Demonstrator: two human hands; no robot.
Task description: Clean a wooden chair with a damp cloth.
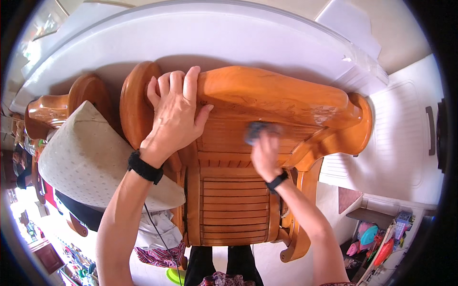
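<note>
A carved wooden armchair point(236, 214) with a slatted seat stands before me, its tall back against a pale wall. My left hand point(177, 103) rests over the left end of the chair's top rail point(250, 78), fingers curled on the wood and thumb apart. Lower on the inner face of the backrest, right of centre, my right hand point(266, 150) holds a dark grey cloth point(259, 130). Both hand and cloth are blurred. Each wrist has a black band.
A pale dotted cushion point(93, 157) leans on wooden seating at the left, above white fabric point(157, 228). A thin black cable point(157, 228) hangs near my left forearm. A white cabinet point(393, 143) is at the right, with a cluttered shelf point(370, 214) below it.
</note>
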